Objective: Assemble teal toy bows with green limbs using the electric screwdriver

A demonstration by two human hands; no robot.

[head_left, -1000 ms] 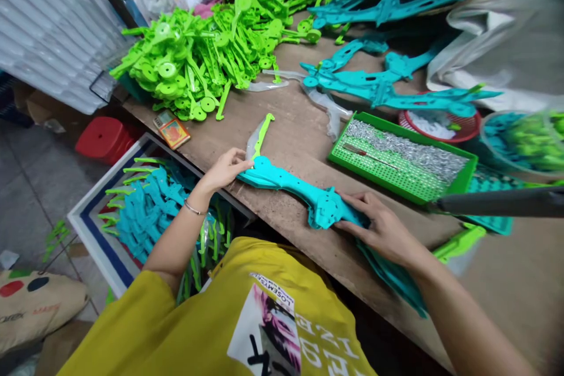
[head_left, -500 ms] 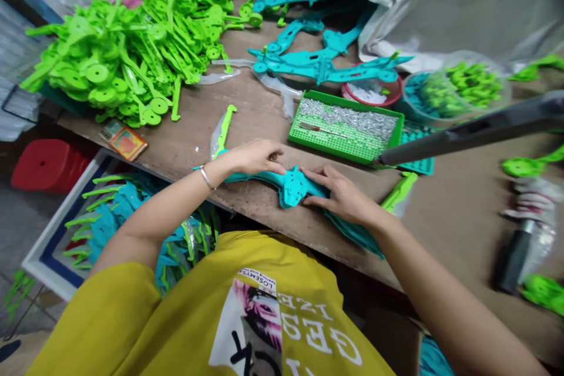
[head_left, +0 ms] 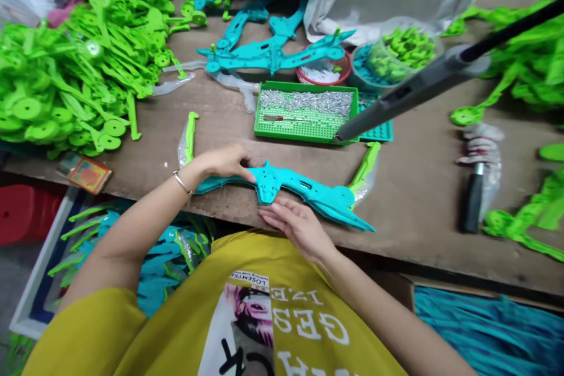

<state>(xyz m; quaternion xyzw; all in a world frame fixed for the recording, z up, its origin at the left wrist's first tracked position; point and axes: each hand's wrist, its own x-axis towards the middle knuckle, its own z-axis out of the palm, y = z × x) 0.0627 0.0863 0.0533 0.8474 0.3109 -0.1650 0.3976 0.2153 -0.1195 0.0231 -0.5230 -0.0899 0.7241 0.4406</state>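
A teal plastic bow-shaped part (head_left: 324, 191) lies across the table's near edge, its studded middle block toward me and its right limb tapering to a point. My left hand (head_left: 227, 163) is closed around the left limb, thumb in front and fingers behind. My right hand (head_left: 297, 222) rests by the lower end of the middle block, fingers stretched out and touching it. Lime-green arms with clear film stand out at both ends, a left arm (head_left: 190, 135) and a right arm (head_left: 366, 170).
Beyond the bow lies a green tray (head_left: 308, 135) of small metal pieces with a screwdriver. A grey power screwdriver (head_left: 396, 100) hangs over it. Lime-green parts (head_left: 83, 64) pile up at left. Several teal bows (head_left: 268, 56) lie behind. A black-handled tool (head_left: 473, 200) is at right.
My right hand has moved from the bow's right limb down to the lower end of its middle block. My left hand stays on the left limb. The view has shifted to the right.
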